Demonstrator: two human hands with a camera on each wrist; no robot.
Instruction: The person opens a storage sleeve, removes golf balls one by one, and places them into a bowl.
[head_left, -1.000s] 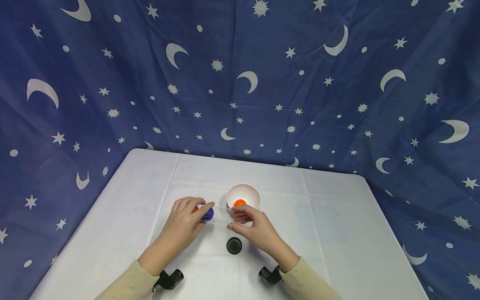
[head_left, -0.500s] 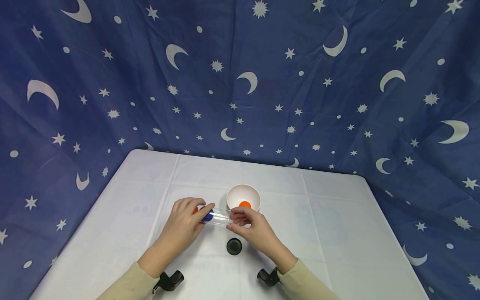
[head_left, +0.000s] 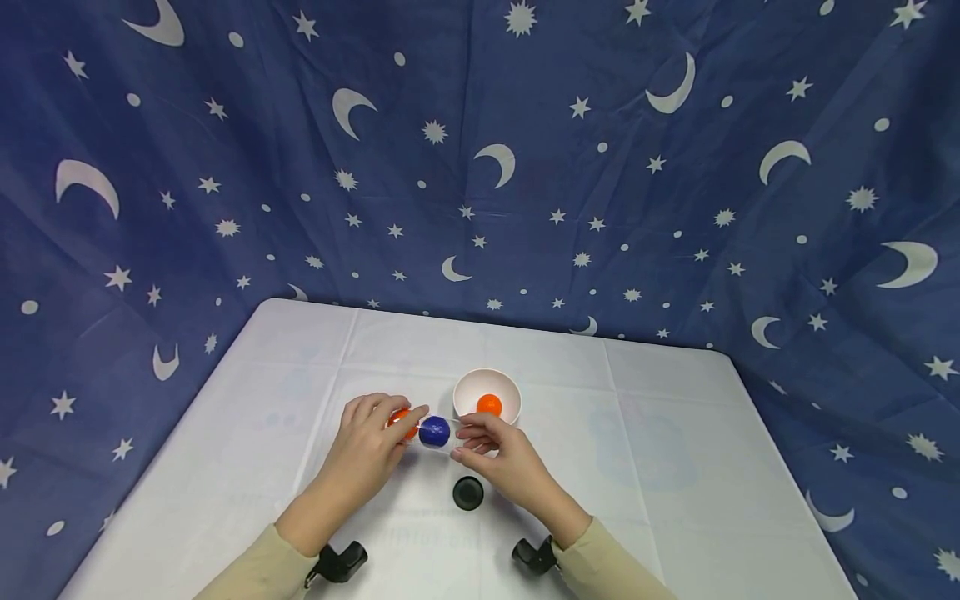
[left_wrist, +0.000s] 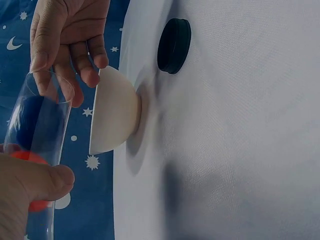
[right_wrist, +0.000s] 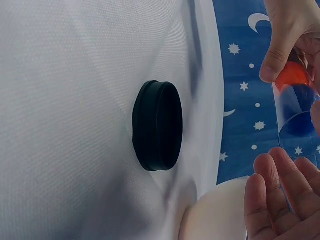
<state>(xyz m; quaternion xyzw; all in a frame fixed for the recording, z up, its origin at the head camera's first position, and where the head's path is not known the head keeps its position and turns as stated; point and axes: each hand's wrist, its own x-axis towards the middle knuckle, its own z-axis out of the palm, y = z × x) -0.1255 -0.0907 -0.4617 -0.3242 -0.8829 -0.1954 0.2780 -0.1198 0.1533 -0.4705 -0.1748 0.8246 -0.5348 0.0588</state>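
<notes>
My left hand (head_left: 372,446) grips a clear tube (left_wrist: 59,131) that lies roughly sideways above the table. Inside it an orange ball (head_left: 402,424) is partly covered by the left fingers. Beside that ball sits a blue ball (head_left: 434,432), closer to the tube's uncapped right end. My right hand (head_left: 501,454) is at that end, thumb and index fingertips right at the rim and the other fingers loosely extended. In the right wrist view those fingers (right_wrist: 272,185) hold nothing.
A white bowl (left_wrist: 112,112) stands just behind the right hand, with another orange ball (head_left: 490,405) in it. A dark round cap (head_left: 468,493) lies on the white-covered table (head_left: 675,467) in front of the hands. A blue curtain with stars and moons hangs behind.
The blue ball has slid right inside the tube toward its mouth, and more of the orange ball there now shows. The orange ball in the bowl has rolled slightly right. Both hands barely moved.
</notes>
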